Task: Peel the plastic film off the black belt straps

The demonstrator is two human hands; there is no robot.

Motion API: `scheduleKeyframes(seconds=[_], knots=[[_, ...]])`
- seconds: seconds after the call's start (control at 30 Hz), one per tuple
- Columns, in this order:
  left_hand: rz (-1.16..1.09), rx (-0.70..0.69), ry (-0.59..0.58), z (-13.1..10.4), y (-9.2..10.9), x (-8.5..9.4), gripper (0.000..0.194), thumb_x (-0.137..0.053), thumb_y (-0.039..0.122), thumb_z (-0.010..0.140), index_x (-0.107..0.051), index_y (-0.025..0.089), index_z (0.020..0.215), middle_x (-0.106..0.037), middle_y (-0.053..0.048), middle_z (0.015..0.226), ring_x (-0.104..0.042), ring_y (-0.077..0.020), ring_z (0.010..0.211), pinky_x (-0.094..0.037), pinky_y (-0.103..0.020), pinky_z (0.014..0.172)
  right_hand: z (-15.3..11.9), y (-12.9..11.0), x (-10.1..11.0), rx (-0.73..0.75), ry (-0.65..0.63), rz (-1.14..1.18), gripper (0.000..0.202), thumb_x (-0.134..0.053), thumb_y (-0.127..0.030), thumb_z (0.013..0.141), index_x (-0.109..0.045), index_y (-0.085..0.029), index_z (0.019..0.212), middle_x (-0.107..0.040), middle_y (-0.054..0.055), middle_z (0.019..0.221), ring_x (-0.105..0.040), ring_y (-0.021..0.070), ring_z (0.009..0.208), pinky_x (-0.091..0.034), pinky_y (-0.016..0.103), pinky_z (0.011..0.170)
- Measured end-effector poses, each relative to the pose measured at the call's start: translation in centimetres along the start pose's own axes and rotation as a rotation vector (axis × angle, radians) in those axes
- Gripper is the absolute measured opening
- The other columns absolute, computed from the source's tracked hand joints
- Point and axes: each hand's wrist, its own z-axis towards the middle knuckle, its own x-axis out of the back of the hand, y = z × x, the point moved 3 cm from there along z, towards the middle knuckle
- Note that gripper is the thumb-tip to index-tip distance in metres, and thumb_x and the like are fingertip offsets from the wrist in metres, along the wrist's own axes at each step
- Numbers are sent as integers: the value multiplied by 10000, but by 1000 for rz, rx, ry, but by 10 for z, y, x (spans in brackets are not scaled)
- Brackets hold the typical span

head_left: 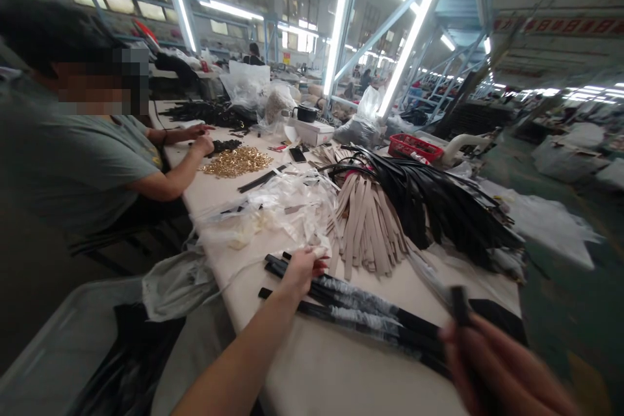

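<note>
My left hand is closed at the middle of the table, its fingers bent round a bit of white plastic film. Just beneath it lie several black straps, partly wrapped in clear plastic. At the lower right, close to the camera and blurred, my right hand grips a dark strap whose end sticks up past the fingers. Beyond my left hand spreads a heap of crumpled clear plastic wrap. A bundle of beige straps fans out beside that heap, next to long black straps.
To the left a co-worker sits with both hands by a pile of gold metal fittings. A red basket, a white box and filled bags stand at the back. A plastic-lined bin is below the table's left edge.
</note>
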Motion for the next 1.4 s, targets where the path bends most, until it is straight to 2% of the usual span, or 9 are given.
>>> scheduleKeyframes(seconds=[0.07, 0.17, 0.23, 0.3, 0.47, 0.73, 1.1, 1.23, 1.4], knots=[[-129, 53, -34, -25, -17, -4, 232, -613, 340, 845, -678, 129, 916, -736, -129, 918, -684, -164, 681, -505, -239, 561, 6, -12, -38, -226, -49, 402, 528, -355, -533, 1009, -655, -101, 1051, -580, -70, 527, -479, 91, 330, -427, 226, 351], [-266, 103, -32, -55, -40, -6, 275, -698, 380, 792, -676, 131, 907, -735, -128, 933, -689, -163, 704, -497, -219, 547, 13, -32, -104, -559, -146, 1094, 542, -419, -655, 934, -597, -144, 960, -535, -71, 488, -412, 65, 277, -285, 176, 295], [-344, 122, -10, -67, -51, -4, 303, -761, 393, 745, -678, 130, 872, -734, -122, 915, -688, -165, 713, -499, -214, 552, 10, -46, -134, -584, -195, 1248, 533, -508, -681, 875, -578, -155, 924, -540, -65, 483, -407, 58, 278, -262, 161, 302], [-447, 148, 13, -74, -58, -3, 323, -820, 388, 696, -681, 127, 827, -735, -115, 881, -681, -161, 694, -511, -221, 566, 2, -55, -147, -551, -223, 1236, 505, -508, -653, 890, -575, -154, 929, -569, -47, 492, -411, 58, 277, -239, 153, 297], [-621, 168, 29, -83, -62, -12, 335, -875, 364, 645, -682, 121, 773, -739, -109, 830, -676, -165, 692, -532, -239, 602, -17, -66, -147, -531, -243, 1085, 461, -455, -608, 928, -574, -163, 914, -565, -41, 461, -407, 71, 278, -251, 156, 295], [-648, 154, -7, -91, -56, -34, 348, -875, 368, 637, -684, 121, 789, -735, -92, 814, -675, -166, 668, -487, -209, 522, -15, -60, -144, -543, -139, 966, 440, -423, -582, 938, -538, -184, 790, -589, -18, 488, -451, 87, 312, -298, 172, 317], [-602, 195, -60, -100, -59, -30, 300, -803, 375, 743, -693, 112, 840, -745, -115, 808, -704, -189, 685, -540, -251, 598, -17, -56, -134, -501, -117, 750, 410, -406, -513, 972, -544, -195, 753, -596, -16, 485, -504, 109, 343, -351, 190, 357], [-569, 217, -97, -98, -59, -26, 311, -782, 389, 760, -700, 108, 865, -753, -145, 849, -720, -221, 735, -537, -261, 593, -18, -58, -136, -491, -167, 752, 413, -407, -510, 972, -565, -190, 764, -592, -16, 476, -489, 107, 338, -334, 191, 355], [-561, 216, -158, -98, -60, -23, 322, -786, 392, 745, -703, 103, 860, -751, -142, 832, -711, -216, 723, -524, -260, 597, -18, -57, -134, -498, -125, 745, 423, -405, -503, 979, -557, -186, 743, -597, -12, 492, -499, 100, 355, -350, 185, 376]])
